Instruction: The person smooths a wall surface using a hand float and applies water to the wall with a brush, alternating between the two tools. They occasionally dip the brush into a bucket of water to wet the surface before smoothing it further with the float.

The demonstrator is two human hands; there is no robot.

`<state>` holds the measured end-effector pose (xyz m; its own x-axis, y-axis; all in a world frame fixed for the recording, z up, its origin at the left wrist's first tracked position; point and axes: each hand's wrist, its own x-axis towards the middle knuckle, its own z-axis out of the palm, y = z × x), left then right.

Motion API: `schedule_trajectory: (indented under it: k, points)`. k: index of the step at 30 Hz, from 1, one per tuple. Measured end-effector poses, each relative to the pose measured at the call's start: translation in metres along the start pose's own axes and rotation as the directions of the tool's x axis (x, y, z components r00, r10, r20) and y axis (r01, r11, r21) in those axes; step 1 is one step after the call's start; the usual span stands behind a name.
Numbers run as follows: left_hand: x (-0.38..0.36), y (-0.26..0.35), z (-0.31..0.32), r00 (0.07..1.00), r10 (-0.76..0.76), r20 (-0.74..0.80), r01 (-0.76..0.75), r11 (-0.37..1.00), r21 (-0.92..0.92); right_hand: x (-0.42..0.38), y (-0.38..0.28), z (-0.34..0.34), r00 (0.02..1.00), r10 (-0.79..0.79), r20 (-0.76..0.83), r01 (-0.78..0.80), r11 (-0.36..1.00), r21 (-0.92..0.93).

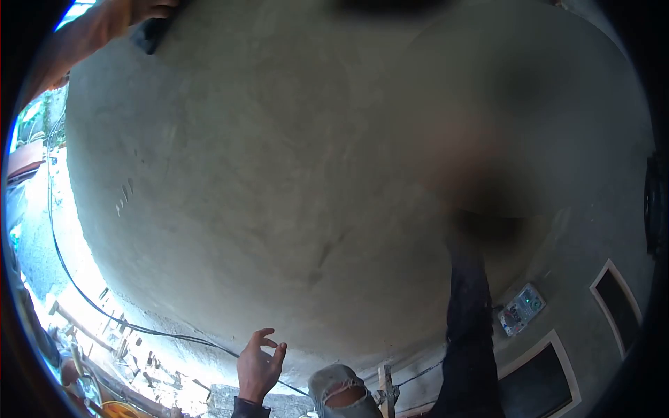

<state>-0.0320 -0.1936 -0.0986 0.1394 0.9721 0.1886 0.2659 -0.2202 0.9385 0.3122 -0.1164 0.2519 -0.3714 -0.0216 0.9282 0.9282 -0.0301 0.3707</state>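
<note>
A broad grey plastered wall [244,174] fills most of the head view, smooth in places, with faint streaks and a dark scuff low in the middle. My left hand [258,366] is raised in front of its lower edge, fingers apart and curled a little, holding nothing. My right arm, in a dark sleeve [470,313], reaches up across the wall. The right hand [463,157] is a reddish smear behind a blurred patch of the view, so I cannot tell what it holds. A dark blurred shape lies just below it.
At top left another person's hand [150,8] grips a dark flat tool [148,36] against the wall. An electrical board [521,310] and pale-framed dark panels [543,380] are at lower right. A black cable [125,322] hangs at left. My torn-jeans knee [341,390] is near a wooden post [387,390].
</note>
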Motion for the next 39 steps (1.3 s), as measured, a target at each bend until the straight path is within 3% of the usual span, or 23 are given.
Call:
schedule_trajectory:
  k: [2,3,5,6,8,12,14,16,18,20,21,22,24,25,28,30,33,39]
  points:
    - [-0.003,0.001,-0.002,1.0,0.016,-0.015,-0.016,0.999,-0.039,0.052,-0.009,0.008,0.972,0.168,-0.165,-0.175,0.984,-0.026]
    - [-0.002,0.0,-0.002,1.0,0.001,-0.016,-0.002,0.999,-0.04,0.039,-0.019,0.001,0.972,0.176,-0.158,-0.184,0.982,-0.033]
    - [-0.002,-0.001,0.0,1.0,0.01,0.01,-0.01,1.0,0.017,0.004,-0.042,-0.023,0.989,-0.015,0.148,0.021,0.999,-0.04]
    - [-0.005,0.0,0.002,1.0,0.013,0.019,-0.014,0.998,0.055,-0.002,-0.03,-0.026,0.987,-0.013,0.16,0.02,0.999,-0.044]
    - [-0.007,0.008,-0.001,0.998,0.058,0.036,-0.06,0.997,0.054,-0.005,0.009,-0.021,0.99,0.141,-0.024,-0.143,0.977,-0.161]
    - [-0.006,0.018,0.009,0.999,-0.002,0.035,0.004,0.999,-0.042,0.033,-0.041,0.018,0.949,0.248,-0.195,-0.26,0.965,-0.037]
    - [-0.006,0.012,0.01,0.999,0.016,0.028,-0.017,1.0,0.027,-0.008,-0.098,0.007,0.989,-0.099,0.109,0.102,0.995,-0.018]
    - [-0.015,0.012,0.008,0.998,0.068,0.001,-0.068,0.994,0.086,-0.044,-0.084,-0.008,0.992,-0.034,0.118,0.033,0.999,0.01]
    - [-0.013,0.023,0.001,0.996,0.091,0.005,-0.091,0.994,0.066,-0.027,-0.083,0.003,0.995,0.021,0.093,-0.025,0.999,0.042]
    - [-0.013,0.024,0.003,0.995,0.097,-0.001,-0.096,0.995,0.037,0.006,-0.106,0.015,0.983,0.168,-0.074,-0.166,0.986,0.027]
    - [-0.011,0.026,0.004,0.998,0.068,-0.006,-0.068,0.998,-0.007,0.007,-0.126,0.012,0.994,0.103,0.037,-0.103,0.995,0.014]
    - [-0.012,0.025,0.005,0.999,0.036,-0.014,-0.037,0.998,-0.052,-0.011,-0.126,0.006,0.992,0.114,0.044,-0.115,0.993,0.02]
    - [-0.016,0.012,0.009,0.994,0.1,-0.04,-0.099,0.995,0.009,-0.052,-0.128,-0.01,0.966,-0.099,0.238,0.083,0.994,0.078]
    - [-0.019,0.014,0.009,0.997,0.074,-0.007,-0.074,0.996,0.039,-0.049,-0.127,-0.007,0.967,-0.109,0.229,0.091,0.992,0.089]
    - [-0.016,0.019,0.014,0.996,0.084,0.02,-0.086,0.993,0.078,-0.026,-0.129,0.0,0.982,-0.016,0.188,0.011,1.0,0.029]
    - [-0.016,0.023,0.015,0.996,0.088,0.008,-0.088,0.995,-0.053,-0.018,-0.14,0.008,0.993,0.036,0.115,-0.039,0.999,0.03]
    - [-0.019,0.021,0.012,0.994,0.104,0.019,-0.104,0.994,0.039,-0.063,-0.122,-0.006,0.981,0.012,0.191,-0.022,0.999,0.049]
    - [-0.019,0.022,0.009,0.996,0.09,0.007,-0.09,0.996,0.026,-0.022,-0.143,0.002,0.982,0.116,0.147,-0.115,0.993,-0.014]
